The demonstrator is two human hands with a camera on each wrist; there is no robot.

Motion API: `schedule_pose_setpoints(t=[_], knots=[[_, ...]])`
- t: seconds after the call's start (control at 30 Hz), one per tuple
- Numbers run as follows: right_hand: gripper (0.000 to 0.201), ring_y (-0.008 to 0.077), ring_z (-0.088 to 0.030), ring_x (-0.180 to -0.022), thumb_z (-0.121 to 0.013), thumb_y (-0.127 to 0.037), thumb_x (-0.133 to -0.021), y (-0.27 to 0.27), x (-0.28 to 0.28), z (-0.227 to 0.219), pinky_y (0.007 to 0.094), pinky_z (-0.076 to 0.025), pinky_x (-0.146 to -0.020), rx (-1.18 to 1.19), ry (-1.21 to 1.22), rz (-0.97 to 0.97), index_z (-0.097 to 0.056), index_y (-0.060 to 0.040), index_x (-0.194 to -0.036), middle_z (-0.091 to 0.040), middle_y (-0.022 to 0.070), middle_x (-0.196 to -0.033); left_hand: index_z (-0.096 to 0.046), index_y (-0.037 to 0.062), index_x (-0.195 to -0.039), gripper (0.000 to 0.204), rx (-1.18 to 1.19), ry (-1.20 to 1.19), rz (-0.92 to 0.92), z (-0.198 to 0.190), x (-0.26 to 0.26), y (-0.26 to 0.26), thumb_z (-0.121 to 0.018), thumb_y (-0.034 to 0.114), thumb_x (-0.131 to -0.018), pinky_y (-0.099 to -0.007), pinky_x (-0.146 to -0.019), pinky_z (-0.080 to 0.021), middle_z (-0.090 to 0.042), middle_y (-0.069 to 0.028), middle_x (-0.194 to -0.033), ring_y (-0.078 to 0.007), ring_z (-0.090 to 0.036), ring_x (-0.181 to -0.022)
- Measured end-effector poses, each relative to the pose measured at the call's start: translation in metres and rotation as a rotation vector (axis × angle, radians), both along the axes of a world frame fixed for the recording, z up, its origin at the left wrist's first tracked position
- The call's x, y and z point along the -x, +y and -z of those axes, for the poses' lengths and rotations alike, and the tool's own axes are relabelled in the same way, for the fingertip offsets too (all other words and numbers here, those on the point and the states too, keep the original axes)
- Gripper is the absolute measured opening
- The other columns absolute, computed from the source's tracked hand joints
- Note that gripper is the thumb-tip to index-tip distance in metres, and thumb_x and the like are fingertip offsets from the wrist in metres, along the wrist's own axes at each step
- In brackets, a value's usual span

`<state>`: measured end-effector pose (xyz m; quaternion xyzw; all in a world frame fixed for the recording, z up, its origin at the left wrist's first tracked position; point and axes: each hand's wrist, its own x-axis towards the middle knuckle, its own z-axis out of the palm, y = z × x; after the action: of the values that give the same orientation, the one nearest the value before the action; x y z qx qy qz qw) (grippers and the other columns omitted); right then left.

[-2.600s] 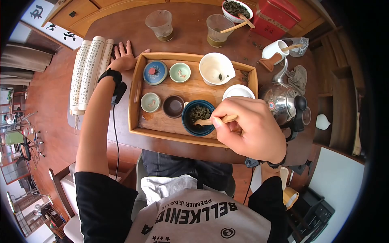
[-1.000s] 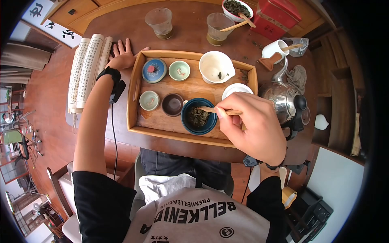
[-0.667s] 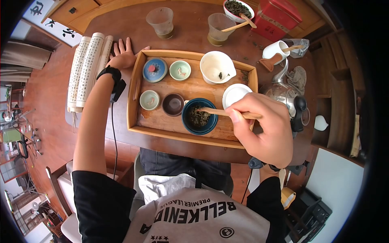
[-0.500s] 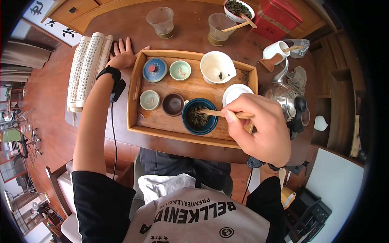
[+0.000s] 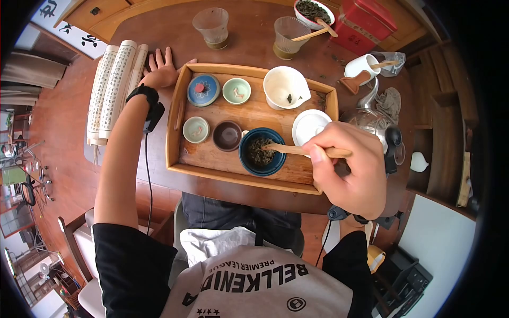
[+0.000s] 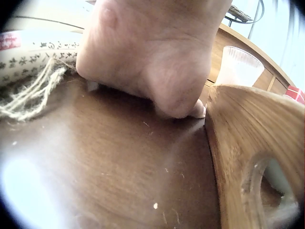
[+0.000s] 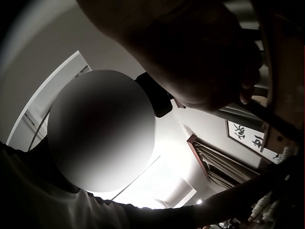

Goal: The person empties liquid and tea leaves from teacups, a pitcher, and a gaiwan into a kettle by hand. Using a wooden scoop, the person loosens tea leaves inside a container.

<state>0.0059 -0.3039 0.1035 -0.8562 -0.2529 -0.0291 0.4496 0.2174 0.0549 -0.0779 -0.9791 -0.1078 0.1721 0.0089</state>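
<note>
Thumb and fingers of my right hand pinch a slim wooden spoon, which reaches left over a dark blue bowl. Its tip is among the dark, curled tea leaves inside. The bowl stands at the near right of a wooden tray. My left hand lies flat on the table just outside the tray's left side, fingers spread and thumb at the corner. In the left wrist view, the heel of the left hand is by the tray wall. The right wrist view is dark, the spoon barely visible.
On the tray are a blue lid, small green cups, a brown cup, a white pitcher and a white lid. A kettle stands right, scrolls left, glasses and a red box behind.
My right hand has shifted rightward from close over the bowl, showing more of the spoon. The spoon tip has gone from the near side of the leaves toward the far side. Left hand stays put.
</note>
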Motion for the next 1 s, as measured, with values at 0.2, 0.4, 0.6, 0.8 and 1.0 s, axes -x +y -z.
schedule_pose_setpoints(t=[0.2,0.4,0.6,0.8,1.0], knots=[[0.010,0.0224,-0.059,-0.056,-0.067,-0.001,-0.078,0.001,0.001,0.003,0.0319,-0.046,-0.052,0.050,-0.009,-0.014,-0.058,-0.0037,-0.080,-0.058,0.0074,-0.065,0.002,0.0167,-0.157,0.126,0.011,-0.002,0.006,0.001,-0.001,0.001,-0.035,0.096,-0.067,-0.0587,-0.117,-0.001,0.007,-0.0132,-0.163,-0.0316,0.007,-0.150],[0.015,0.0226,-0.059,-0.055,-0.068,-0.002,-0.077,0.007,-0.005,0.018,0.0334,-0.044,-0.051,0.010,0.014,-0.040,-0.053,-0.0047,-0.081,-0.056,0.0075,-0.063,0.002,0.0170,-0.157,0.126,0.013,-0.009,0.002,0.004,-0.001,0.003,-0.035,0.097,-0.066,-0.0593,-0.117,-0.001,0.007,-0.0128,-0.163,-0.0319,0.008,-0.150],[0.014,0.0226,-0.056,-0.053,-0.067,-0.003,-0.078,0.009,-0.007,0.021,0.0342,-0.043,-0.050,0.018,-0.034,-0.044,-0.054,-0.0043,-0.081,-0.057,0.0075,-0.064,0.008,0.0274,-0.155,0.093,-0.116,0.044,0.004,0.009,-0.008,0.006,-0.041,0.070,-0.089,-0.0598,-0.117,-0.010,0.007,-0.0103,-0.163,-0.0357,0.003,-0.150],[0.010,0.0212,-0.052,-0.051,-0.066,0.000,-0.078,-0.005,-0.003,-0.002,0.0308,-0.041,-0.049,-0.039,-0.001,-0.009,-0.056,-0.0026,-0.077,-0.055,0.0065,-0.063,0.008,0.0274,-0.155,0.093,-0.114,0.050,0.007,0.008,-0.008,0.005,-0.042,0.070,-0.089,-0.0590,-0.117,-0.011,0.006,-0.0100,-0.163,-0.0353,0.003,-0.150],[0.010,0.0220,-0.056,-0.053,-0.066,-0.002,-0.079,-0.001,-0.005,0.010,0.0333,-0.043,-0.049,-0.009,0.023,-0.065,-0.056,-0.0033,-0.080,-0.056,0.0065,-0.063,0.008,0.0277,-0.156,0.094,-0.117,0.042,-0.002,0.007,-0.008,0.003,-0.041,0.071,-0.088,-0.0589,-0.117,-0.011,0.006,-0.0097,-0.164,-0.0351,0.002,-0.150]])
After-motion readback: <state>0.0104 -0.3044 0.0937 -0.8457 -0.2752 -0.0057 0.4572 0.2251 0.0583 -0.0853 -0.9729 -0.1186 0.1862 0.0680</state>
